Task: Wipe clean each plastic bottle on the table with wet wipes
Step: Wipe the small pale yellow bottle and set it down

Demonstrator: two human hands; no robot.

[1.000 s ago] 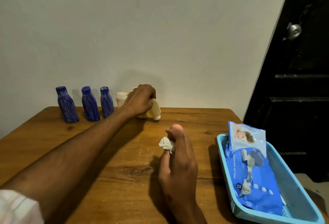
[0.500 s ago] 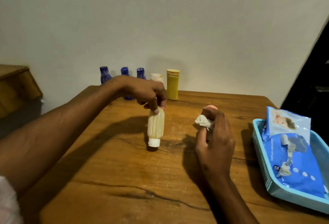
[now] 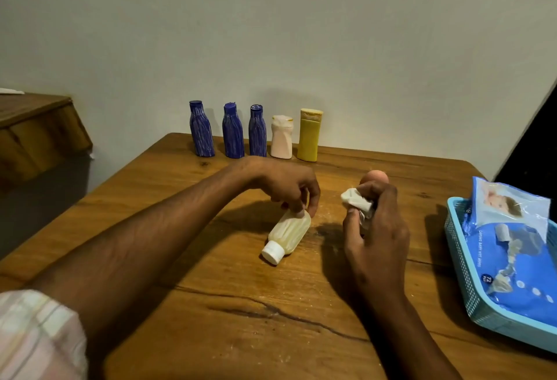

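Upper centre of the frame: three blue bottles, a white bottle and a yellow bottle are standing in a row by the wall. Right edge: a wipes pack is lying in a blue basket. Centre: your left hand is pinching the base of the pale bottle, which is tilting cap-down on the table. Just right, your right hand is gripping a crumpled wipe.

Bare table lies nearer than both hands' fingers; beyond them five upright bottles (one row) block the wall edge.
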